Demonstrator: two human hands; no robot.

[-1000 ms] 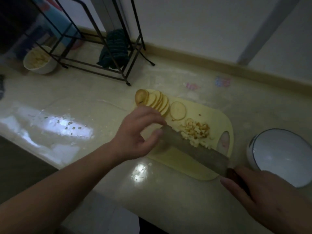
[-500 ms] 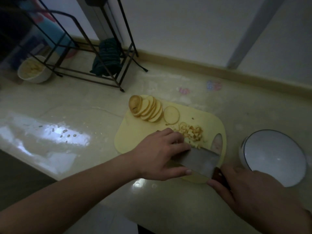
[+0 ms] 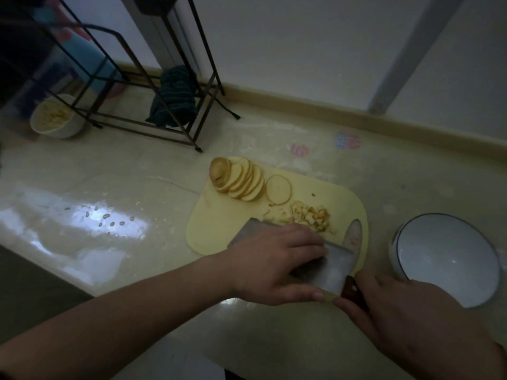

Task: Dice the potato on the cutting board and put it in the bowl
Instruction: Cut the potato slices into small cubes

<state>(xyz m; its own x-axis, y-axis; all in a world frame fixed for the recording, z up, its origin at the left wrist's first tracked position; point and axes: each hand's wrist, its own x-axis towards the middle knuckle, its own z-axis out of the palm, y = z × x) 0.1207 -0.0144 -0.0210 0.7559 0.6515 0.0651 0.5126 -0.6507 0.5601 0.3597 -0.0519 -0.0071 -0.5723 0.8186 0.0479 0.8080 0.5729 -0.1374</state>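
Potato dice (image 3: 311, 218) are being gathered on the cutting board (image 3: 219, 223): cleaver (image 3: 326, 270) handle gripped by right hand (image 3: 406, 316), left hand (image 3: 277, 263) fingers flat on blade; transfer to bowl (image 3: 439, 256) is judged next.

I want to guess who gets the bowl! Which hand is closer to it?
Right. The right hand holds the knife handle just beside the bowl; the left hand rests on the blade, farther away.

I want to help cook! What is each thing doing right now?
potato slices: fanned on the board, uncut.
diced potato: small pile on the board.
cleaver: lying flat on the board.
left hand: on the blade.
right hand: grips the handle.
white bowl: empty.
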